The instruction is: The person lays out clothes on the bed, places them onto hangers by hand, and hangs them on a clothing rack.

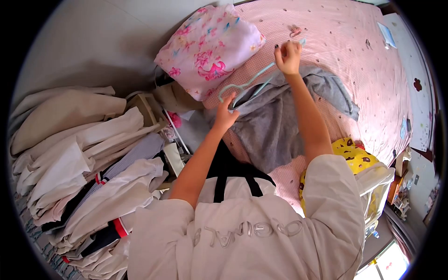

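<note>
Apparently fitting hanger point(262, 72) into grey garment point(275, 135) at bed's point(364, 70) edge
Left hand point(227, 114), right hand point(289, 59) clamp hanger; cloth needs guiding next.

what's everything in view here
bed cover: 1, pink, centre to right
garment: 1, grey, on bed cover
hanger: 1, pale blue, at garment's upper edge
floral bundle: 1, pale pink, upper centre
clip-like item: 1, reddish, top of bed cover
flat items: 2, light blue, far right
patterned item: 1, yellow and brown, lower right
clothes: many, mostly white and beige, left
wall: 1, whitish, upper left
window: 1, bright, lower right
clutter: uncountable, mixed colours, right edge
straps: 2, black, lower centre
shirt: 1, whitish, bottom centre
left hand: 1, bare, at hanger's hook end
right hand: 1, bare, closed on hanger
</note>
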The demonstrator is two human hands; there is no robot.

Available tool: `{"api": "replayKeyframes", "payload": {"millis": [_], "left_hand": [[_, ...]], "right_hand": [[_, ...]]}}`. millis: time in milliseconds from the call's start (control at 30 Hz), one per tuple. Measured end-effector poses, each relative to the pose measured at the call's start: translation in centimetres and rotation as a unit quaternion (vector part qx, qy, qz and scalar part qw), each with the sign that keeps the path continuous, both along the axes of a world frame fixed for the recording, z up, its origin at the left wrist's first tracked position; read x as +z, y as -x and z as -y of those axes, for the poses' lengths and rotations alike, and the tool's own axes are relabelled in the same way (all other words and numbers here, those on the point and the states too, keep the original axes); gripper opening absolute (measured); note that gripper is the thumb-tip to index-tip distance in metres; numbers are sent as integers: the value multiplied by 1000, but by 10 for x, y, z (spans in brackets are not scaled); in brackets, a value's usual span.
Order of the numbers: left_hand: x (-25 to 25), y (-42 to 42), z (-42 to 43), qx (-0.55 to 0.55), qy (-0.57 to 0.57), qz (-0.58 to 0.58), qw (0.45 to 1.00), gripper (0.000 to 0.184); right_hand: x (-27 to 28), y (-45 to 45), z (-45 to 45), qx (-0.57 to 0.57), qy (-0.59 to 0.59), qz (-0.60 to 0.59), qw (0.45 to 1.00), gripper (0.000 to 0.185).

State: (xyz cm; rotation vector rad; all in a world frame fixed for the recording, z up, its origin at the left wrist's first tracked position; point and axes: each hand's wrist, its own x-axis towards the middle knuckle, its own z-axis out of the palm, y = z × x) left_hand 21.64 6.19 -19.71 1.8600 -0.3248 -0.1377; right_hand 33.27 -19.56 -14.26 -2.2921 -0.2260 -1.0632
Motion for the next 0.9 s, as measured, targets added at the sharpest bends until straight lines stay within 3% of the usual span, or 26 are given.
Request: {"api": "replayKeyframes", "payload": {"millis": [133,233,333,367,533,633,733,833,900], "left_hand": [[-29,11,-29,-28,-29,36,999,62],[-57,22,-54,-34,-214,104,971,49],[-55,32,-52,-60,-267,-5,962,36],[-53,35,-48,-53,-267,12,962,33],[3,18,-32,-38,-317,58,946,25],[70,2,-21,-46,-293,95,950,28],[106,-11,-20,-50,-266,157,950,34],[136,-22,-31,-105,-237,117,959,29],[141,-15,-37,-113,-206,112,966,27]], "right_hand": [[-61,45,26,-127,-74,-77,986,17],[-82,69,36,-190,-112,-101,970,20],[-83,85,36,-205,-146,-126,959,21],[-82,88,33,-209,-151,-129,957,21],[-51,90,-3,-229,-173,-135,948,18],[-19,93,-27,-242,-214,-124,938,16],[-2,109,-43,-250,-244,-156,924,16],[6,126,-48,-223,-254,-266,903,10],[20,145,-47,-171,-226,-215,935,12]]}}
